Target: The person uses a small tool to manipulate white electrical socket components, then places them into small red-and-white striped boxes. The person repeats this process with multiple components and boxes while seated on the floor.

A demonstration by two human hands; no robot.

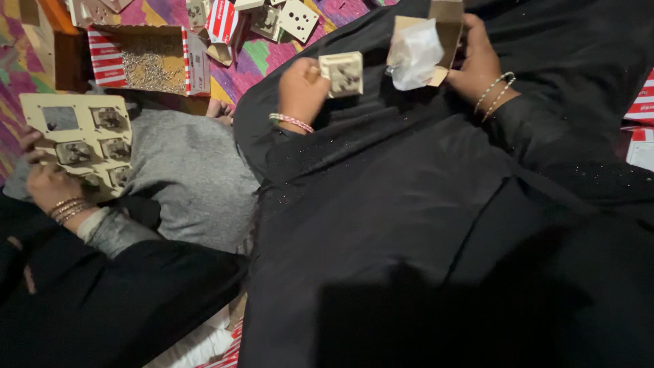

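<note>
My left hand [300, 88] grips a small cream square socket module [343, 73], its back side with metal parts facing up. Up and to the right, my right hand [477, 65] holds a small brown cardboard box [446, 20] with a crumpled clear plastic bag [414, 53] sticking out of its open end. Both hands are raised over my lap, which is covered in black cloth. The box and the module sit a short gap apart.
At the left, another person's hands [51, 187] hold a cream switch plate [78, 140] with several modules fitted. A red-and-white striped box of small screws [146, 65] lies on the colourful mat [262, 58]. Loose cream socket pieces [298, 19] lie at the top.
</note>
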